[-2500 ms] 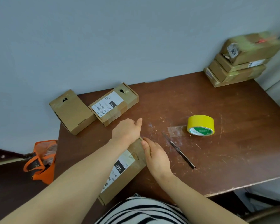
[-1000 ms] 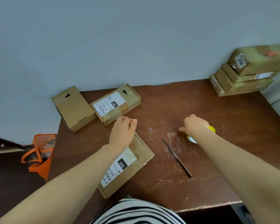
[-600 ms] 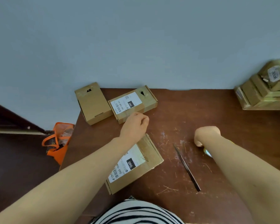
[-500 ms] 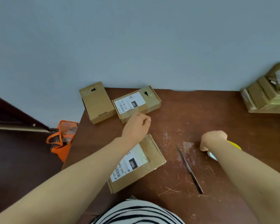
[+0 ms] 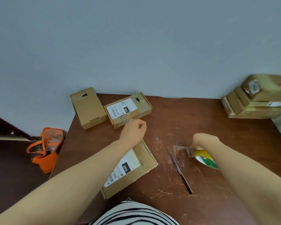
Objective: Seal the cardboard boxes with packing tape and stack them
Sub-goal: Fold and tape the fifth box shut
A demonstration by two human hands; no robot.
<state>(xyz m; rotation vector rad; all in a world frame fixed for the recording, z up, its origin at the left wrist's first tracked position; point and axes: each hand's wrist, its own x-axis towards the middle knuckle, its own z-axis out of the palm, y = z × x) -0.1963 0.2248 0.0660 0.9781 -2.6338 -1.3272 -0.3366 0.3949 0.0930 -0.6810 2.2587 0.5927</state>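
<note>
A flat cardboard box (image 5: 147,162) with a white "060" label lies at the table's near edge. My left hand (image 5: 133,130) sits over its far end with fingers loosely curled and nothing in them. Off to the right, my right hand (image 5: 204,141) grips the yellow tape roll (image 5: 203,158), which is tilted up off the table. A clear strip of tape (image 5: 182,149) runs from the roll leftward along the tabletop. Two more boxes lie at the back left, one labelled (image 5: 128,110) and one plain (image 5: 88,108).
A stack of taped boxes (image 5: 256,101) stands at the back right corner of the brown table (image 5: 185,120). A thin dark metal blade (image 5: 179,170) lies between the near box and the tape. An orange bag (image 5: 45,148) sits on the floor to the left.
My right hand left the near box, reached right and took hold of the tape roll, now tipping it up. My left hand went from flat on the box to curled.
</note>
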